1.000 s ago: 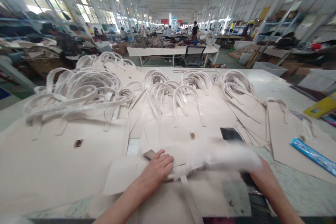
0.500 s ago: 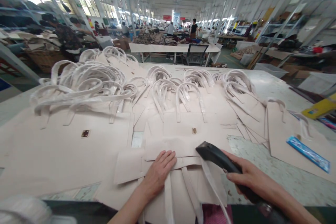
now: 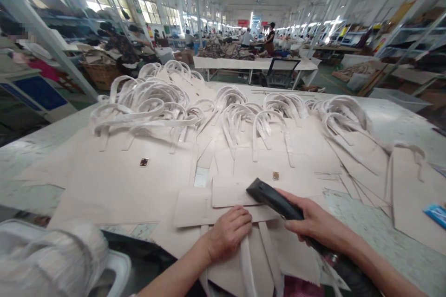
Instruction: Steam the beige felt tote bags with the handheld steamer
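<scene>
My right hand (image 3: 306,218) grips a black clipper-shaped hand tool (image 3: 278,199), its blunt head just above a beige leather-like bag panel (image 3: 226,193). My left hand (image 3: 230,227) lies at that panel's lower edge, its fingers bent and pressed together over the layered pieces. Just below those fingers, a pale bag strap (image 3: 247,264) hangs toward me, with a second strap (image 3: 270,250) beside it. Behind the tool lies another beige panel with a small metal plate (image 3: 276,176). What is under my left fingertips is hidden.
Many pale looped handles (image 3: 146,97) on stacked beige panels cover the table (image 3: 397,106). A blue packet (image 3: 435,216) lies at the right. At lower left, a white container (image 3: 118,269) holds a wrapped, pale bundle. Several people work farther back, beyond a chair (image 3: 282,72).
My view has swung left. My left hand went from lying flat to bent fingers over the lower edge. The tool head moved left over the panel, and the strip hanging below it shifted away.
</scene>
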A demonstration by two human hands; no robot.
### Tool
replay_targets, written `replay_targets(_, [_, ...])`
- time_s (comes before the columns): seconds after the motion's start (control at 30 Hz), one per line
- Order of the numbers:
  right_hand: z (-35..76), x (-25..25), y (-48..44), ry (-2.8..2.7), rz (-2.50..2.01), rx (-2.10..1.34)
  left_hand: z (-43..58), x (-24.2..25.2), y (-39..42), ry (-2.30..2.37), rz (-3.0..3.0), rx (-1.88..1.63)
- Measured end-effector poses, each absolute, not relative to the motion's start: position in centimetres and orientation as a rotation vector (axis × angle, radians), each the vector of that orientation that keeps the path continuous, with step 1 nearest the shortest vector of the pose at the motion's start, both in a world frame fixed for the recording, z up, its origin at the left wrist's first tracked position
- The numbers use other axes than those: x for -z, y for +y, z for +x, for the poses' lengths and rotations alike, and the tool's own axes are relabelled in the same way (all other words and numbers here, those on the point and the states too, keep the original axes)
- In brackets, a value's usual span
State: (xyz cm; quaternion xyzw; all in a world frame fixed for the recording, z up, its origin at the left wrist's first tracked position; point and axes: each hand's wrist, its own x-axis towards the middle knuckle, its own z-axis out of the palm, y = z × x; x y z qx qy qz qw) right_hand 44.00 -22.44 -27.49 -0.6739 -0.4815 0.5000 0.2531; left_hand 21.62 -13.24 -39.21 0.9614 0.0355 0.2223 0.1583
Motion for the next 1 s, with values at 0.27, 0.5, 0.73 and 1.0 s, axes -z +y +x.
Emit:
replay_targets(0.27, [40.2, 29.3, -16.7, -1.560, -1.703, -1.301, 21.8, 39.0, -13.3, 0.141, 2.759, -0.443])
replay_targets(0.5, [40.4, 28.8, -16.3, -1.489, -1.711, -1.139, 21.5, 39.1, -13.4, 0.165, 2.766, -0.347])
replay_targets(0.73, [39.7, 29.2, -17.2, -1.474, -1.725, -1.336, 21.8, 39.1, -13.2, 0.160, 2.737, -0.358])
replay_targets(1.0, [42.2, 30.3, -17.8, -1.232, -1.825, -0.951, 21.2, 38.8, -13.4, 0.241, 2.619, -0.411])
